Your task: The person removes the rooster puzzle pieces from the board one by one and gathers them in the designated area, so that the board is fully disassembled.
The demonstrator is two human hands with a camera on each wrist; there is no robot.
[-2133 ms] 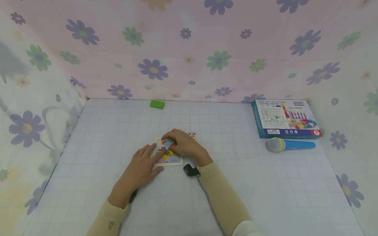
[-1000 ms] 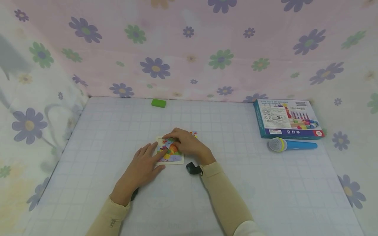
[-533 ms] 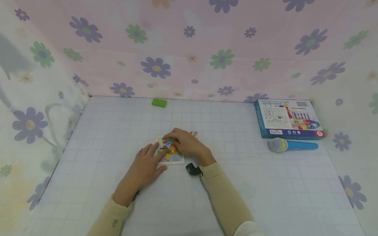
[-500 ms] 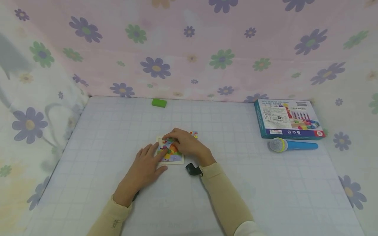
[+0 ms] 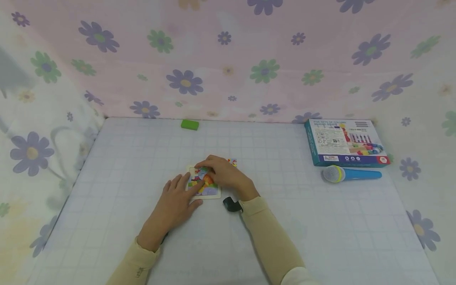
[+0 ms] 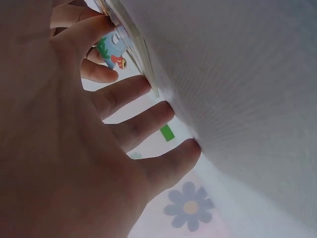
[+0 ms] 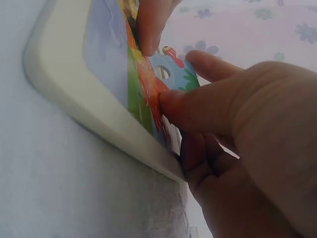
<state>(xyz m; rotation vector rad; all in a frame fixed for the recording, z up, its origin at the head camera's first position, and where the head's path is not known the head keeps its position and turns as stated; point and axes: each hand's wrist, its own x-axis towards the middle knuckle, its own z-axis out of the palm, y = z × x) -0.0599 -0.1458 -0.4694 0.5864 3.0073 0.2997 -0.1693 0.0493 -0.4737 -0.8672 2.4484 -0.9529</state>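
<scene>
A small picture puzzle in a cream tray (image 5: 210, 196) lies flat between the two hands. My left hand (image 5: 174, 204) rests at its left side with fingers spread; the index fingertip presses on the picture, and other fingertips touch the tray's edge and the table. My right hand (image 5: 226, 174) holds a light-blue puzzle piece (image 7: 190, 77) with green leaves and a red detail between thumb and index finger. In the right wrist view this piece stands tilted up from the picture, its lower edge hidden by the thumb. The left wrist view shows the same piece (image 6: 111, 47) beyond the fingers.
Another puzzle piece (image 5: 233, 162) lies just behind my right hand. A green block (image 5: 190, 125) sits at the table's back edge. At the right are a beaded-boxes carton (image 5: 347, 143) and a blue toy microphone (image 5: 360, 174). A flowered curtain (image 5: 228, 59) closes the back.
My left hand has shifted slightly to the right, its index finger still on the picture. The right hand keeps nearly the same place over the puzzle. The head view has swayed a little.
</scene>
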